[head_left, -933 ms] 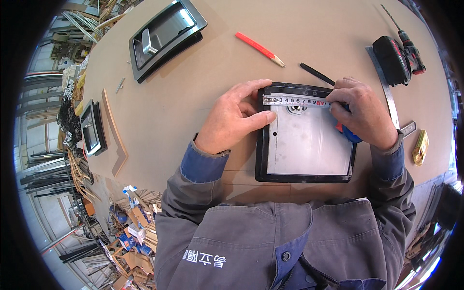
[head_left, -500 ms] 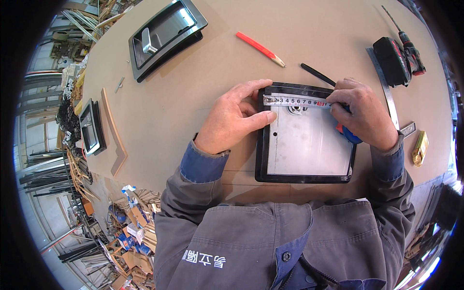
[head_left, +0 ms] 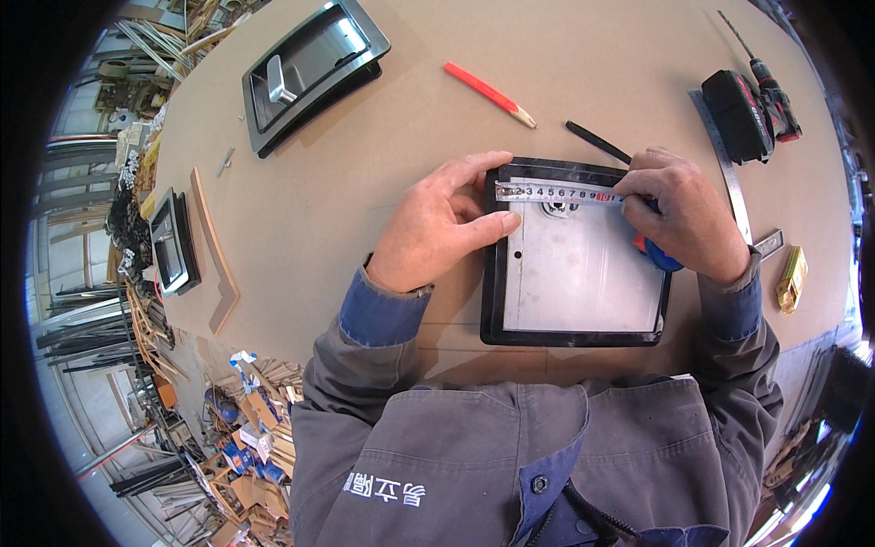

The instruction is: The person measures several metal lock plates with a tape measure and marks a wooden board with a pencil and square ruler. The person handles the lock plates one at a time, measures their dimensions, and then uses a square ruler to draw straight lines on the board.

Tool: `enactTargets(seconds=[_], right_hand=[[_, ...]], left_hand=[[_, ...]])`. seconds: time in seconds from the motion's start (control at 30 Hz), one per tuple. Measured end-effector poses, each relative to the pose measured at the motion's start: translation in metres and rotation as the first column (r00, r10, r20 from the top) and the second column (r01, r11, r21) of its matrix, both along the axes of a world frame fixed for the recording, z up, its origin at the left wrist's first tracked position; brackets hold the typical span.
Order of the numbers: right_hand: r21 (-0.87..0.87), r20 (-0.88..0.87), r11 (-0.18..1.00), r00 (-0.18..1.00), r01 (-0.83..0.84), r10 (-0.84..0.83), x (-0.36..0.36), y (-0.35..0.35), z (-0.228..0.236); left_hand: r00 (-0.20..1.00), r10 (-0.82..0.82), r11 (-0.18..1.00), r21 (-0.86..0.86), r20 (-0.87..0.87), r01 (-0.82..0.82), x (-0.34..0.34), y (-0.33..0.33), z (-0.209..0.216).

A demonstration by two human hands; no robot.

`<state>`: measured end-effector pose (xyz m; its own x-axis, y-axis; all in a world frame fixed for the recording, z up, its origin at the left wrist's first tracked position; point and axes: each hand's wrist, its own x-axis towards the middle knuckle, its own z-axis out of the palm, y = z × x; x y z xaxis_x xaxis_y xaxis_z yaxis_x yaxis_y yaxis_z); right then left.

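Observation:
A flat metal panel with a black raised rim (head_left: 583, 292) lies in front of me, a small round fitting near its far edge. My left hand (head_left: 447, 219) grips its far left corner, thumb on the near face and fingers curled over the rim. Across the far part of the panel stretches a tape measure blade (head_left: 556, 192), its end at the left rim. My right hand (head_left: 679, 205) pinches the blade at the right, with the blue and red tape case (head_left: 660, 255) under the palm. A slim black stick, perhaps a pen (head_left: 597, 141), juts out from the right fingers.
A red carpenter's pencil (head_left: 492, 94) lies beyond the panel. Recessed latch handles (head_left: 314, 77) sit far left and left (head_left: 173, 242), beside an angled wooden strip (head_left: 212, 251). At right are a steel square (head_left: 726, 169), a cordless drill (head_left: 775, 100) and a yellow box (head_left: 792, 280).
Almost nothing differs. Both hands, the tape and the panel stay in place, apart from a very slight shift of the view.

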<state>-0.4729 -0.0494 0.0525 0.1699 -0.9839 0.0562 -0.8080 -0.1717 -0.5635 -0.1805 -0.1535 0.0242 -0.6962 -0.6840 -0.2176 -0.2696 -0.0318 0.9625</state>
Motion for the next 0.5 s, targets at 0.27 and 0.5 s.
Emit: enactTargets(seconds=[0.27,0.5], right_hand=[[-0.022,0.239,0.999,0.971,0.028,-0.022,-0.004,-0.003,0.003],[0.065,0.287,0.99,0.947,0.128,-0.142,-0.011,-0.001,0.015]], left_hand=[[1.0,0.022,0.995,0.1,0.019,-0.024,0.0,0.0,0.006],[0.995,0.085,0.99,0.104,0.06,-0.091,0.001,0.005,0.012]])
